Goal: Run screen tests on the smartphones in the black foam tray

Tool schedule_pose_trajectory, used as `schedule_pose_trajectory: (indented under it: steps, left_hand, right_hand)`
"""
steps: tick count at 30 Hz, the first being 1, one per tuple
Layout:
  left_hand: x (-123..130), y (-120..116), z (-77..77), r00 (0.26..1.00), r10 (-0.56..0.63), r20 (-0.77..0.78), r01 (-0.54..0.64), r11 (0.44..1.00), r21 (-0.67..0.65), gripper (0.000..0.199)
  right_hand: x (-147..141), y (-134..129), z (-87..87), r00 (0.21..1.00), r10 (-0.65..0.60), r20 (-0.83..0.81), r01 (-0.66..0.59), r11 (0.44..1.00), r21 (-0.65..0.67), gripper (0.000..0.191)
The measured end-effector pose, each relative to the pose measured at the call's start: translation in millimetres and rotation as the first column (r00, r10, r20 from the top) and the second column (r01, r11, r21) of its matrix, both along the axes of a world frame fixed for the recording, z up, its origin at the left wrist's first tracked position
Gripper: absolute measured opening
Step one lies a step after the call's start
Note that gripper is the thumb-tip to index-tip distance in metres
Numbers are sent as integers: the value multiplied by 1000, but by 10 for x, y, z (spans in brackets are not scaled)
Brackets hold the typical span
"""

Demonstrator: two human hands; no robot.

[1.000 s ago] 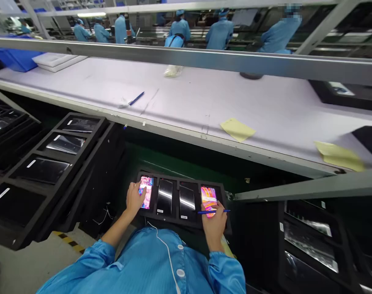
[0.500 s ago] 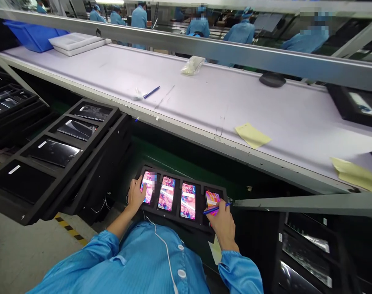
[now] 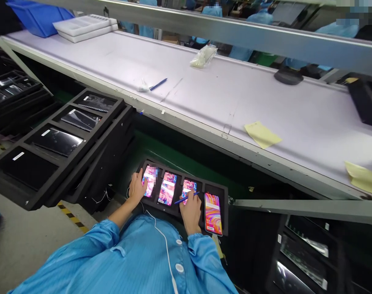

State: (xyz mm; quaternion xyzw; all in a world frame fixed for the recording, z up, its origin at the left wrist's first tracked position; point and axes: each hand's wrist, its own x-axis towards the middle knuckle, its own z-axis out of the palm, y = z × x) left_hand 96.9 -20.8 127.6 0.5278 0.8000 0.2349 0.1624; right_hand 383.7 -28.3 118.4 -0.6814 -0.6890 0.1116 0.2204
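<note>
A black foam tray [image 3: 177, 179] on my lap holds several lit phones. My left hand [image 3: 137, 188] grips the tray's left end, its thumb over the leftmost phone [image 3: 149, 185]. The second phone [image 3: 167, 188] lies untouched in its slot. My right hand [image 3: 190, 210] holds a blue pen [image 3: 181, 200] across its fingers, over the third phone [image 3: 189, 186], and covers that phone's lower part. At the right end, a phone with an orange and pink screen [image 3: 213, 212] sits low in its slot, its bottom edge at the tray's front rim.
Stacked black trays of dark phones stand left [image 3: 91, 139] and right [image 3: 305, 261]. A long white bench [image 3: 204, 98] ahead bears a pen [image 3: 158, 84], plastic bag [image 3: 203, 56] and yellow notes [image 3: 262, 134]. A metal bar [image 3: 296, 205] juts in at right. People in blue work beyond.
My right hand has moved left with the pen, from the rightmost phone to the third. The rightmost phone now shows fully and lies lower in its slot. The view has tilted down slightly.
</note>
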Motion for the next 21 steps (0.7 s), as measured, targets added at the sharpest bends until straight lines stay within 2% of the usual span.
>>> schedule_pose_trajectory:
  steps: [4,7,10,13,16,18,21]
  left_hand:
    - [11,-5,-6,1000,-10,-19,10,1000,19,62]
    - [20,-6,-14,1000,-7,-23,7,1000,16,61]
    - [24,-6,-24,1000,0,-16,0,1000,6,62]
    - [23,-7,-48,1000,-13,-15,14,1000,4,62]
    - [24,-7,-77,1000,-24,-13,24,1000,3,63]
    - [28,-5,-89,1000,-25,-12,25,1000,8,64]
    - [40,0,-86,999,-35,-22,35,999,5,64]
  right_hand:
    - [46,121,49,989,-2,149,1,1000,4,44]
    - [107,196,170,965,4,263,13,998,-63,47]
    - [174,177,273,958,14,285,31,988,-153,47]
    - [244,77,313,967,30,255,26,977,-213,40]
    - [183,13,317,984,36,174,-5,985,-173,35]
    - [0,26,305,995,86,55,-78,989,-124,34]
    - [-445,84,255,975,190,-114,-201,975,-90,31]
